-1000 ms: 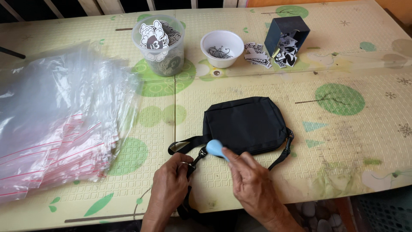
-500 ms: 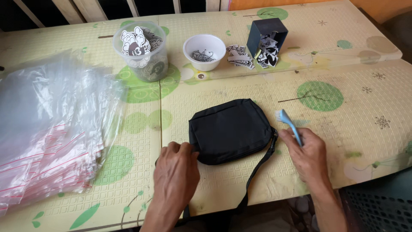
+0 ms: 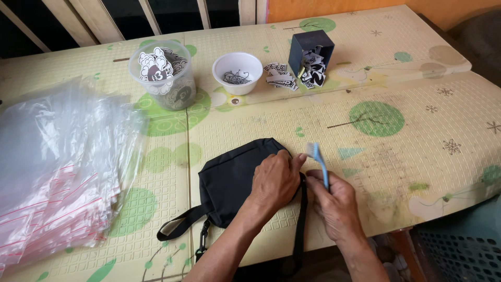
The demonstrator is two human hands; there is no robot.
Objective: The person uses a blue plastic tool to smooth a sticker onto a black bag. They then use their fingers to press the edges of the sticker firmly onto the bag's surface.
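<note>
Near the front edge of the table [image 3: 407, 156], on its pale mat printed with green trees, a small black pouch [image 3: 229, 177] lies flat, its strap [image 3: 300, 219] trailing toward the person and a clip [image 3: 202, 241] hanging off the near left corner. On the pouch's right end rests the left hand [image 3: 274, 183], palm down and fingers curled over the fabric, pressing rather than gripping. Just beside it to the right, touching the strap, the right hand [image 3: 334, 201] is clenched around the handle of a light blue brush [image 3: 318, 162], whose white bristled head stands up and points away from the person, close to the left thumb. To the left of the pouch, well apart from both hands, a heap of clear plastic bags [image 3: 57, 167] with red seal lines covers that side of the table. Along the far side stand a clear tub [image 3: 164, 75] filled with black-and-white cut-out shapes, a white bowl [image 3: 237, 70] holding small dark metal bits, and a dark box [image 3: 311, 52] tipped open, with more printed cut-outs [image 3: 279, 75] spilling out between it and the bowl.
</note>
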